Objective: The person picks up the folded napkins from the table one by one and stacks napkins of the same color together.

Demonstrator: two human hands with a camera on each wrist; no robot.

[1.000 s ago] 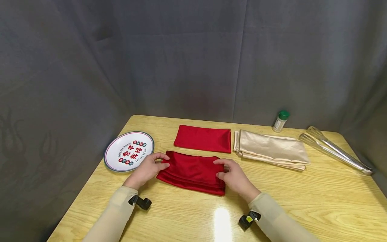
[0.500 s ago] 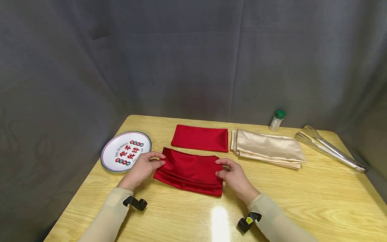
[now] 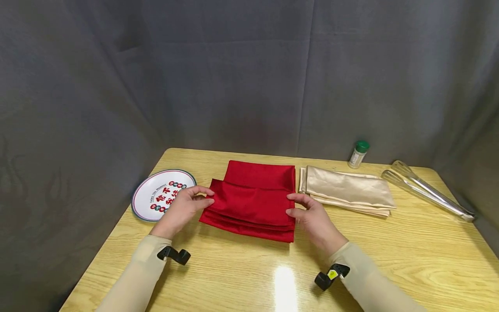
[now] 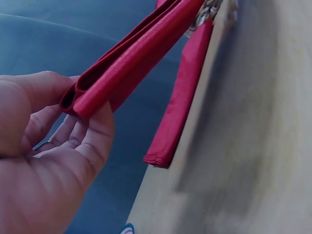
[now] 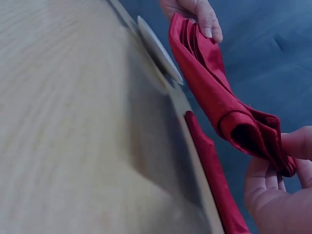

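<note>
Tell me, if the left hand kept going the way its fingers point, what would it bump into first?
The left hand points right, across the folded red cloth it pinches. Beyond that, it would probably meet the right hand holding the cloth's other end.

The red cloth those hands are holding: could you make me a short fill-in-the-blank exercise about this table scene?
1. The folded red cloth is held at its two ends by the left hand and the ____ hand.
2. The small jar at the back of the table has a ____ lid.
3. Left of the held cloth lies a round ____ with red characters.
4. Beside the metal tongs lies a folded cloth of ____ colour.

Missing words: right; green; plate; beige
</note>
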